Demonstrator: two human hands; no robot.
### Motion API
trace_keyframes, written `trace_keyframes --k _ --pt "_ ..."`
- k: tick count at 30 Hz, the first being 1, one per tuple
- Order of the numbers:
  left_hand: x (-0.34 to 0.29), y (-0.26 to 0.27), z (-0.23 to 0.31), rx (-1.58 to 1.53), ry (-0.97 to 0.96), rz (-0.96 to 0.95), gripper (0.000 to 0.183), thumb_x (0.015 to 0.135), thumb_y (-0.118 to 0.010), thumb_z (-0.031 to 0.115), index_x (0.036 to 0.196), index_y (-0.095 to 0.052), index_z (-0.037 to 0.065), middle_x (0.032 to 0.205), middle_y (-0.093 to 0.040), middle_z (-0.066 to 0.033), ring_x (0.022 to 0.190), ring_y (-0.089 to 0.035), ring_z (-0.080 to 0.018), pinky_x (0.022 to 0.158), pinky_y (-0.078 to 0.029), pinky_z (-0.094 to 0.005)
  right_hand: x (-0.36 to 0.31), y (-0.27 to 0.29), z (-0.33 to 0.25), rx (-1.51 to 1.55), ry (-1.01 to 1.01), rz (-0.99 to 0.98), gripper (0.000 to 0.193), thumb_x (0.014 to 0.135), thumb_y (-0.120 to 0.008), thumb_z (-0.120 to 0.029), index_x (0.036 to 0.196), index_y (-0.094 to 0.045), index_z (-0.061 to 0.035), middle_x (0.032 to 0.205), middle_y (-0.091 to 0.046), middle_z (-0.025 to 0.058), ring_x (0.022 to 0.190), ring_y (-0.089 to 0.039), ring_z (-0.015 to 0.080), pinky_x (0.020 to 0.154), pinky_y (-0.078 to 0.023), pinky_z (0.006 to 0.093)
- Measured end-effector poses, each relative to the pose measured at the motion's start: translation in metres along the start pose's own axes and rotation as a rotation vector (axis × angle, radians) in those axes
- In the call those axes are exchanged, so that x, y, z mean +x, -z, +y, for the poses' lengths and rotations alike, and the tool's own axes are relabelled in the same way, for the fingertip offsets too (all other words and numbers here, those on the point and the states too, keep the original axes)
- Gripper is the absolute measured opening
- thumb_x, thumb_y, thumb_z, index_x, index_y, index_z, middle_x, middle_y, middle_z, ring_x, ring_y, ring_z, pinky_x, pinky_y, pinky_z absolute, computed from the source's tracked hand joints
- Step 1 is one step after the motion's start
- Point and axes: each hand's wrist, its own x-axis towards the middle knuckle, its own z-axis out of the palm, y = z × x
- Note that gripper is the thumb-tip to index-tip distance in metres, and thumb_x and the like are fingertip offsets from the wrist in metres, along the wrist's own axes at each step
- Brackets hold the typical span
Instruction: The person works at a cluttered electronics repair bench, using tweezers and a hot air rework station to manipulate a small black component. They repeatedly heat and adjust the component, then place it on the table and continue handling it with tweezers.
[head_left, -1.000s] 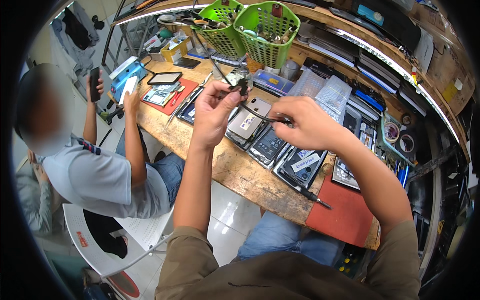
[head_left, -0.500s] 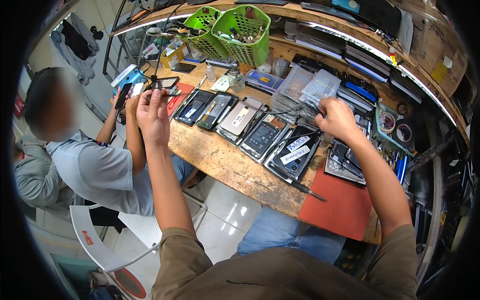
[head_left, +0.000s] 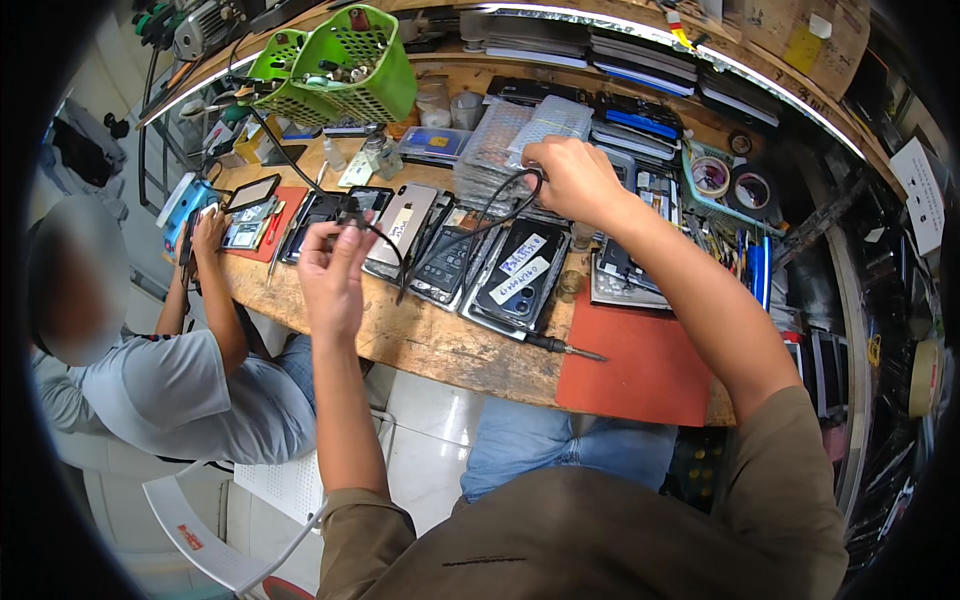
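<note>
While a co-worker (head_left: 180,385) sits at the far left, my left hand (head_left: 333,262) pinches a small dark piece (head_left: 351,213), too blurred to name. Beside it a black cord (head_left: 402,268) hangs slack, its length running crosswise between my hands over the row of phones (head_left: 438,272); I can't tell if it's all one piece. My right hand (head_left: 578,182), higher in view, grips a loop of that cord, so neither hand is nearer to it. Below, the soldering iron (head_left: 548,343) points right, its tip over the red mat (head_left: 640,375).
</note>
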Motion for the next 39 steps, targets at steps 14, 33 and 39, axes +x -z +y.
trace_keyframes --k 14,33,39 --pt "-0.009 -0.035 -0.067 0.428 -0.104 0.324 0.014 0.098 -0.072 0.01 0.104 -0.062 0.002 0.09 -0.062 0.001 0.08 -0.054 -0.0055 0.072 -0.044 -0.0207 -0.049 0.028 -0.001 0.054 0.091 -0.056 0.024 0.089 -0.07 -0.021 0.103 -0.068 -0.0019 0.096 -0.069 0.0185 0.089 -0.07 0.0404 0.076 -0.057 0.0503" --pt "-0.053 0.013 -0.068 0.34 -0.062 0.607 0.015 0.099 -0.07 0.009 0.107 -0.06 0.002 0.095 -0.067 -0.0042 0.086 -0.061 -0.0075 0.077 -0.047 -0.0198 -0.159 0.059 0.018 0.329 -0.062 0.074 0.016 0.083 -0.074 -0.005 0.097 -0.069 0.001 0.082 -0.063 0.0139 0.074 -0.065 0.0307 0.066 -0.049 0.0392" --pt "-0.08 -0.009 -0.043 0.333 -0.258 0.751 0.018 0.1 -0.069 0.009 0.11 -0.058 0.0 0.105 -0.069 -0.0114 0.098 -0.068 -0.0177 0.089 -0.054 -0.0287 -0.178 0.063 0.035 0.4 -0.14 0.205 0.007 0.089 -0.069 -0.005 0.094 -0.069 0.0004 0.082 -0.063 0.0128 0.065 -0.058 0.0255 0.059 -0.043 0.0355"
